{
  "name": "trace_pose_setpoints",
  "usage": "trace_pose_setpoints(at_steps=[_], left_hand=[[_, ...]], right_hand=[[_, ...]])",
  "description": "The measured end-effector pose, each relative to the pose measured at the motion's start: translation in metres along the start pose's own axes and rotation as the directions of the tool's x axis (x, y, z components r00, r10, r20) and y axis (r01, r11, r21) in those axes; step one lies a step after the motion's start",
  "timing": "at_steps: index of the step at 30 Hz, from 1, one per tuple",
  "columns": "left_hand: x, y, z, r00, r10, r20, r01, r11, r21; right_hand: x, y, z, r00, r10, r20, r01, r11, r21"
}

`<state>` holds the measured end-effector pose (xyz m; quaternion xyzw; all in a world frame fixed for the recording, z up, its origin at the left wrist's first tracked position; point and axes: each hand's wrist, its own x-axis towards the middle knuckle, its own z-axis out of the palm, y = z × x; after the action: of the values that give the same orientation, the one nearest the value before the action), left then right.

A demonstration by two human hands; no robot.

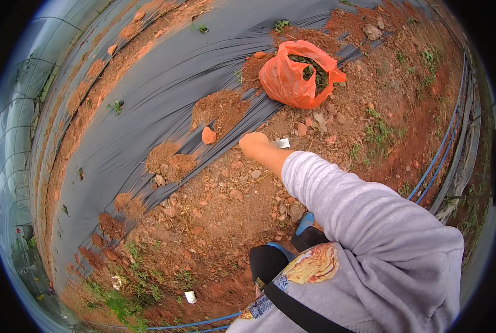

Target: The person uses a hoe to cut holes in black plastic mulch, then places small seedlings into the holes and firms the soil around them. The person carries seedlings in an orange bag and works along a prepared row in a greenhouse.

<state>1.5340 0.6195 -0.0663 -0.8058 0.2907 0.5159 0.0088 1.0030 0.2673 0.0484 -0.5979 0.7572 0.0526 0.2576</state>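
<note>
My right hand (253, 143) is curled at the edge of the dark plastic mulch film (164, 91), above the stony soil. Close beside its wrist is a flat, pale, shiny piece (280, 143); whether I hold it is not clear, since the fingers are turned away. Beyond the hand, an orange-red plastic carrier bag (287, 81) stands partly on the film's edge, handles up, with leafy green plants (321, 77) inside. A reddish clod (209, 135) rests on the film left of the hand. My left hand is out of view.
Small seedlings (117, 107) grow through the film. Loose soil mounds (221, 110) weigh down its near side. Blue hoses (439, 150) run along the right. A white cup-like object (190, 297) lies near weeds (119, 306). My blue shoes (304, 223) stand on the soil path.
</note>
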Motion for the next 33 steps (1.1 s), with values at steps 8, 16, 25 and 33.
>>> trace_pose_setpoints(at_steps=[8, 16, 25, 33], left_hand=[[-0.005, 0.113, -0.039, 0.991, 0.126, -0.033, -0.12, 0.981, 0.152], [0.067, 0.35, -0.124, 0.88, 0.472, 0.053, -0.397, 0.67, 0.627], [0.177, 0.679, -0.011, 0.21, 0.841, 0.498, -0.888, -0.049, 0.457], [0.211, 0.808, 0.094, -0.248, 0.755, 0.607, -0.632, -0.601, 0.489]], right_hand=[[0.009, 0.064, -0.019, 1.0, 0.015, -0.014, -0.016, 0.999, -0.039], [-0.006, 0.15, -0.003, 0.975, 0.196, 0.103, -0.209, 0.968, 0.136], [0.066, 0.134, -0.029, 0.829, 0.093, 0.551, -0.139, 0.989, 0.042], [0.182, 0.057, -0.003, 0.875, -0.092, 0.476, 0.109, 0.994, -0.007]])
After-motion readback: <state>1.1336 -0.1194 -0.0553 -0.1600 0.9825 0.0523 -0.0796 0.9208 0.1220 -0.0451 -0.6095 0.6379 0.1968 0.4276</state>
